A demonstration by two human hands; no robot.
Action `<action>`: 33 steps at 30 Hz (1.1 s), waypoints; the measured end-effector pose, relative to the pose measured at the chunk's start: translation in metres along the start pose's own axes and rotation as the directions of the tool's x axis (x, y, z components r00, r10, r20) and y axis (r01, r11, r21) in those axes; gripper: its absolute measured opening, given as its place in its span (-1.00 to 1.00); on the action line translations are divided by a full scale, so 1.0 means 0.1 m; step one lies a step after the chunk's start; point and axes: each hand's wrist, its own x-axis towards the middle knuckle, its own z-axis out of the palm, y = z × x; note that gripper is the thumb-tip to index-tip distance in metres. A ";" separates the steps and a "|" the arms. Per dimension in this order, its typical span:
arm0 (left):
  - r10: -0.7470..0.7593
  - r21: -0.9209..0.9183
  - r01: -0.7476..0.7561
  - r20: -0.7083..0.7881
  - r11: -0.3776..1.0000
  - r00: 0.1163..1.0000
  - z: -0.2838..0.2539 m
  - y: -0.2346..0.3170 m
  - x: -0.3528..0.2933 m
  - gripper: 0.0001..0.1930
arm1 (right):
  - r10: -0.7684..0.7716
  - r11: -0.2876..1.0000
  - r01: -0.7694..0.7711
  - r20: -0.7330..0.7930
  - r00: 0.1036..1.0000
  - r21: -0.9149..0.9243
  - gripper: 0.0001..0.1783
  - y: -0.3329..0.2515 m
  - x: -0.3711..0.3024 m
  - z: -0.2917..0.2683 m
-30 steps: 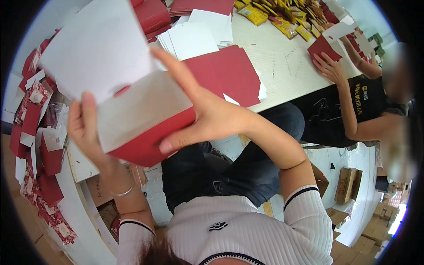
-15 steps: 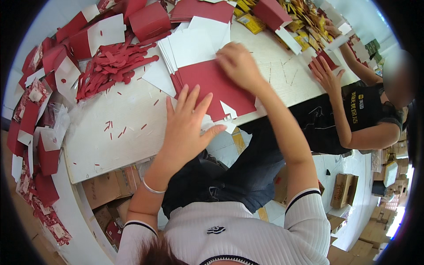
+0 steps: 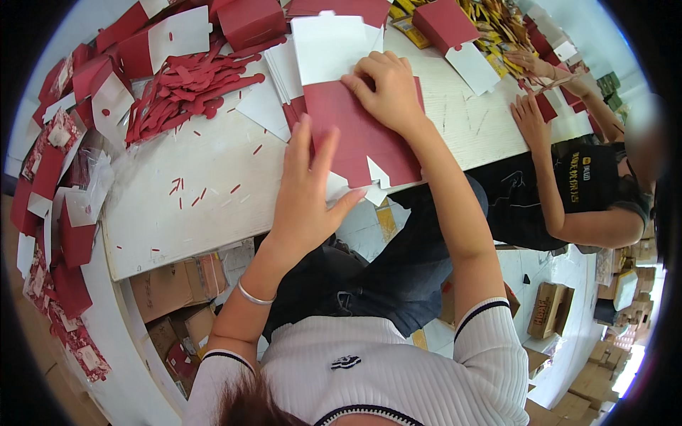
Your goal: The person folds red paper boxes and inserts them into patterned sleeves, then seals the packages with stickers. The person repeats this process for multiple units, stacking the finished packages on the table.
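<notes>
A flat red-and-white cardboard box blank (image 3: 337, 128) lies over a stack of similar blanks (image 3: 282, 67) at the table's front edge. Its white flap points away from me, and small white cut tabs stick out at its near end. Curled fingers of my right hand (image 3: 387, 92) grip the blank near the fold between red and white; the fingertips are partly hidden. My left hand (image 3: 305, 188) is open at the blank's left edge, fingers spread and thumb near the white tabs.
Red die-cut scraps (image 3: 185, 96) are heaped at the left, behind small red slivers on the white table (image 3: 163, 234). Folded red boxes (image 3: 249, 25) line the far and left sides. Yellow packets (image 3: 490, 50) lie far right, near a co-worker's hand (image 3: 531, 121).
The top blank has shifted and turned against the stack, its white flap now standing out separately. My right hand has moved slightly right; my left hand has turned more upright.
</notes>
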 end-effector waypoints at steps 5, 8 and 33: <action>-0.008 0.072 0.025 -0.232 0.997 0.973 -0.13 0.15 0.21 0.02 | 0.254 0.907 -0.245 0.019 0.967 0.343 -0.72 -0.39 0.24 -0.33; 0.036 0.141 0.008 -0.307 0.990 0.951 -0.22 0.19 0.37 0.04 | 0.256 0.910 -0.269 0.082 0.963 0.317 -0.85 -0.69 0.37 -0.50; 0.189 -0.375 -0.216 -0.109 0.901 0.976 -0.80 -0.16 0.31 0.07 | -0.099 0.704 0.108 -0.053 0.994 0.702 -0.04 -0.52 -0.15 -0.70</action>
